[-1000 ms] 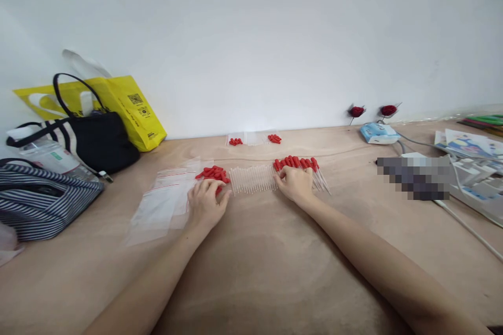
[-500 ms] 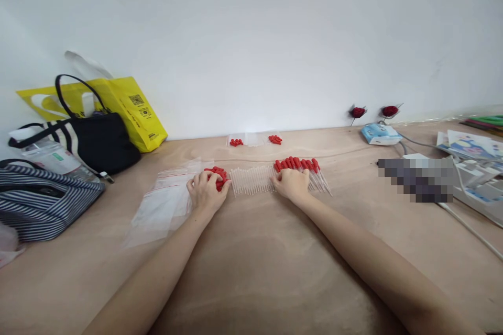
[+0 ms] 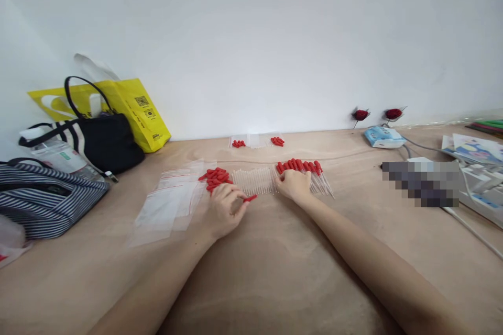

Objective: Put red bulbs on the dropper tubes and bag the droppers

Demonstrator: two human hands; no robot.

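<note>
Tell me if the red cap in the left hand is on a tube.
Off: the left hand pinches the red cap alone, near the clear tubes.

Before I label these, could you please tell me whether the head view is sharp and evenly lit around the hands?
Head view: soft, even light, faint shadows on the table; left hand with its red cap and right hand are sharp; a pixelated patch hides something at right.
</note>
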